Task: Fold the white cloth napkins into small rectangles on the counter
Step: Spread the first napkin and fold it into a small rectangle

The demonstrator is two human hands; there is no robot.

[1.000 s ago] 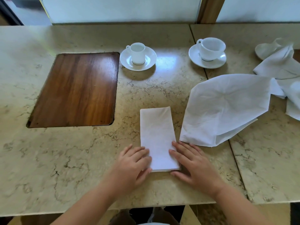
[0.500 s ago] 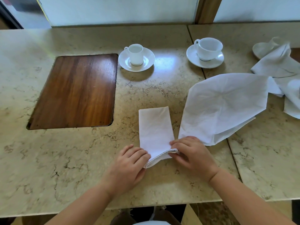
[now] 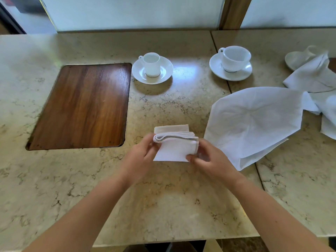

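- The left hand point(image 3: 141, 157) grips the left end of the folded napkin point(image 3: 174, 146), fingers curled round the raised stack of layers.
- The right hand point(image 3: 209, 160) pinches the napkin's right end; the thumb lies on the near lower corner, the fingers hidden behind the cloth.
- The folded napkin sits between the two hands, just below centre of the frame, on the marble counter point(image 3: 163, 206). Its near half is lifted and doubled toward the far half; the layered edge faces upward in the frame.
- In this state the napkin's long axis runs left to right across the frame; the far flap lies flat on the counter.
- An unfolded napkin point(image 3: 254, 122) lies spread just right of the right hand, apart from the folded one.
- More loose napkins point(image 3: 316, 79) lie crumpled at the right edge of the frame, partly over a saucer point(image 3: 294, 60).
- A small cup on a saucer point(image 3: 152, 64) stands above the hands; a larger cup on a saucer point(image 3: 234, 58) stands upper right.
- A wooden inset panel point(image 3: 81, 106) occupies the counter at left.
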